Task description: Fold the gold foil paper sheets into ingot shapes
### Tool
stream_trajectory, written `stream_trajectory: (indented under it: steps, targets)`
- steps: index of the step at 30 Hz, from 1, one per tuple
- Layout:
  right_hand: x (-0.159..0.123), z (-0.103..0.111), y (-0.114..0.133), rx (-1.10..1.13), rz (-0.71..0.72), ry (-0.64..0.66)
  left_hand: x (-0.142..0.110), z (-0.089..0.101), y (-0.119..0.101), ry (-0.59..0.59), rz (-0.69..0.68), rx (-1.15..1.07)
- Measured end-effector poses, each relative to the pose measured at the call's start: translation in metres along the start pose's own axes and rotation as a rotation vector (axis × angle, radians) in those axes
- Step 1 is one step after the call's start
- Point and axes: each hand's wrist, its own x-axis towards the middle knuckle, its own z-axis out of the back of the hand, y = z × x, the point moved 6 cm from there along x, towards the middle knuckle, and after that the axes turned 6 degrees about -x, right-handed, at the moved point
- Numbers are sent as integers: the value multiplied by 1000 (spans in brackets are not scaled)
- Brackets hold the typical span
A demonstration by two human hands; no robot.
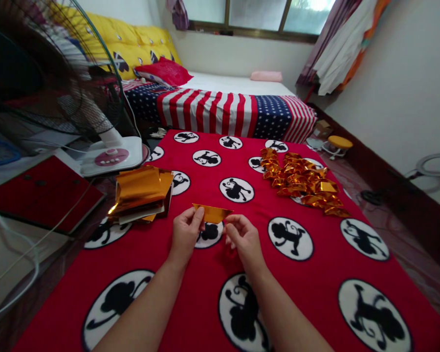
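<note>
A strip of gold foil paper (214, 214), folded into a long shape with slanted ends, is held just above the red cloth. My left hand (185, 230) pinches its left end, thumb on the near face. At the right corner, my right hand (244, 237) has thumb and forefinger drawn together against the slanted edge; the exact contact is hard to make out. A stack of flat gold foil sheets (141, 190) lies to the left of my hands. Several folded gold foil ingots (300, 181) are heaped to the right, farther away.
The red cloth (256, 200) with monkey prints covers the surface beneath my hands. A standing fan (112, 154) is on the left, beside a red panel (44, 190). Beyond are a bed (212, 110) with a striped cover and a yellow stool (340, 142).
</note>
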Motion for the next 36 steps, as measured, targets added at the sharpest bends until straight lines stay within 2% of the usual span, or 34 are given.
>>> stream_trajectory:
  steps: [4, 11, 16, 20, 23, 28, 36]
  targets:
    - [-5, -13, -1, -75, -27, 10, -5, -13, 1, 89, 29, 33]
    - [-3, 0, 0, -28, 13, -63, -4, -8, 6, 80, 29, 58]
    - [-1, 6, 12, -121, 179, -89, -8, -20, 0, 231, 27, 44]
    - [-1, 13, 21, -214, 368, -142, -9, -24, 0, 279, 85, -56]
    - [-1, 16, 23, -292, 435, -158, -8, -24, 1, 284, 114, -89]
    - [-3, 13, 24, -315, 425, -134, -7, -23, 2, 262, 120, -83]
    - [-2, 14, 20, -208, 368, -116, -8, -25, -2, 328, 61, -54]
